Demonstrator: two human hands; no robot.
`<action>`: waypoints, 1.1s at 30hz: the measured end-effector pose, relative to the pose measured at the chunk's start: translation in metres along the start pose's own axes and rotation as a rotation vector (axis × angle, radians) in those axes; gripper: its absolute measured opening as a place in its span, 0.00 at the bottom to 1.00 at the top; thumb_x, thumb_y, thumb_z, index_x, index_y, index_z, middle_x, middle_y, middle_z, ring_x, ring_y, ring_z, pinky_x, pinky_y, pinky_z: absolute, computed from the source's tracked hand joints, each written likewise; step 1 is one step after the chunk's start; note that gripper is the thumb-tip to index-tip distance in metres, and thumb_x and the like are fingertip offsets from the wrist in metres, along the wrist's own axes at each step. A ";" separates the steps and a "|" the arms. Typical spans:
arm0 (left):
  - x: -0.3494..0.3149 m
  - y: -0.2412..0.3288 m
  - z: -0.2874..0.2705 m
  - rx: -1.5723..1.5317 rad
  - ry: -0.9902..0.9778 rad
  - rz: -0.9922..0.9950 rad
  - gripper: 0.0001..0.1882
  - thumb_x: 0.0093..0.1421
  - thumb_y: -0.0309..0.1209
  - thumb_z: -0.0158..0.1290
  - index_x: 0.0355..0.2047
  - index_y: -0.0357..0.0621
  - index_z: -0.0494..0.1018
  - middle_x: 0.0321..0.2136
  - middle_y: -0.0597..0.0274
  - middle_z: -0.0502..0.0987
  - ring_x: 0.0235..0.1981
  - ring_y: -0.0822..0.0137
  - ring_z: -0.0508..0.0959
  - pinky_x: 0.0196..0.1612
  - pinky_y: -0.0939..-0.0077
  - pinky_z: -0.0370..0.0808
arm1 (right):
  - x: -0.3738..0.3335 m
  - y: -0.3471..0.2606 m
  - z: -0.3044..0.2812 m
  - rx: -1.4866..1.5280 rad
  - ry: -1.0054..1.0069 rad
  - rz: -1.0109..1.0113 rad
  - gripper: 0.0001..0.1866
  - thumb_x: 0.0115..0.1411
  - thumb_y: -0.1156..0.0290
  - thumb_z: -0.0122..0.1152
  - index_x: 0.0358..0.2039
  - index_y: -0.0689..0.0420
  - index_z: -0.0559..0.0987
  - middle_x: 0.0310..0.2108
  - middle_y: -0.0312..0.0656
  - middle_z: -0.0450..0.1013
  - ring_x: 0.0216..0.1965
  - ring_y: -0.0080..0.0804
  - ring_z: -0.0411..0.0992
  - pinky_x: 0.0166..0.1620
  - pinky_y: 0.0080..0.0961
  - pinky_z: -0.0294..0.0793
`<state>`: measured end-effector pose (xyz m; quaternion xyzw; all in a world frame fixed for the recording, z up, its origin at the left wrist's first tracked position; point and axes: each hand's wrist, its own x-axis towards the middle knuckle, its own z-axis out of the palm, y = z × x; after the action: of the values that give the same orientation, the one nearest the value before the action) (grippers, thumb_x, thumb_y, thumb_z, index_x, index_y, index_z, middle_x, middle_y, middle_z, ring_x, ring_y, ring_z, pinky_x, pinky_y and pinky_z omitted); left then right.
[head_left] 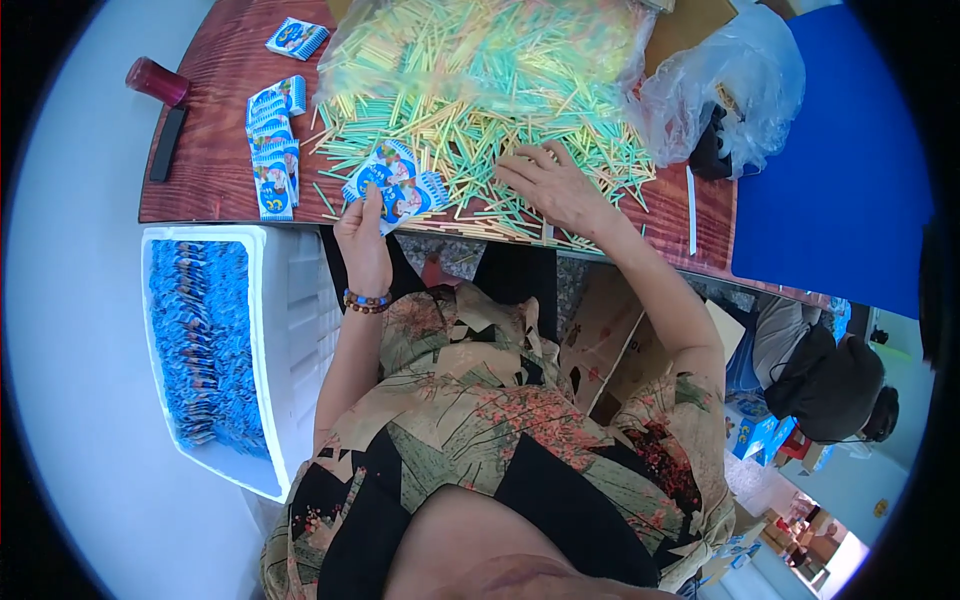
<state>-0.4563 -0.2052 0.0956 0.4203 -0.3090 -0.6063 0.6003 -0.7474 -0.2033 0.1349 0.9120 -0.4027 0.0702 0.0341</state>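
Note:
My left hand [364, 240], wearing a beaded bracelet, pinches a small fan of blue-and-white packets [398, 192] between thumb and fingers near the table's front edge. Just right of them lies a big loose pile of thin pastel sticks [470, 130] in green, yellow and pink; whether they are straws or candy cannot be told. My right hand [552, 188] rests on this pile, palm down, its fingers apart and slightly bent, with the tips among the sticks. Over the far part of the pile lies a clear plastic bag [480, 50] full of the same sticks.
Overlapping blue packets [272, 150] form a column at left, with one packet [297, 38] beyond. A white foam box [262, 350] of packets stands below left. A dark red cup [157, 82], black bar [167, 145] and clear bag [735, 80] are on the table [215, 100]. Another person [825, 375] is at right.

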 end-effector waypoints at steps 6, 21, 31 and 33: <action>-0.001 0.008 0.000 -0.003 -0.011 -0.025 0.11 0.65 0.32 0.50 0.39 0.35 0.76 0.37 0.64 0.79 0.35 0.79 0.77 0.41 0.81 0.73 | 0.022 0.001 0.001 -0.089 -0.166 -0.019 0.19 0.56 0.71 0.51 0.49 0.55 0.70 0.49 0.39 0.65 0.55 0.36 0.62 0.60 0.41 0.54; 0.001 0.008 -0.001 -0.080 -0.018 -0.019 0.10 0.65 0.31 0.50 0.37 0.37 0.76 0.35 0.65 0.79 0.34 0.79 0.78 0.39 0.83 0.73 | 0.034 0.012 0.026 0.061 -0.024 -0.002 0.11 0.55 0.74 0.52 0.40 0.55 0.70 0.40 0.39 0.68 0.47 0.37 0.65 0.56 0.42 0.57; -0.002 0.012 0.014 -0.061 0.084 -0.033 0.12 0.64 0.32 0.52 0.23 0.43 0.75 0.25 0.75 0.74 0.26 0.86 0.68 0.31 0.86 0.66 | 0.047 -0.005 0.025 1.492 0.430 0.575 0.10 0.67 0.68 0.47 0.45 0.59 0.67 0.37 0.40 0.70 0.38 0.26 0.69 0.31 0.25 0.72; -0.003 0.013 0.017 -0.067 0.095 -0.046 0.12 0.64 0.32 0.52 0.23 0.43 0.74 0.25 0.75 0.75 0.26 0.86 0.68 0.32 0.85 0.66 | 0.052 -0.011 0.026 1.610 0.452 0.668 0.09 0.68 0.69 0.46 0.44 0.60 0.68 0.37 0.40 0.70 0.38 0.26 0.69 0.34 0.25 0.72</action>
<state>-0.4657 -0.2055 0.1156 0.4352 -0.2498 -0.6095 0.6138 -0.7022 -0.2365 0.1168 0.4598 -0.4595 0.5150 -0.5588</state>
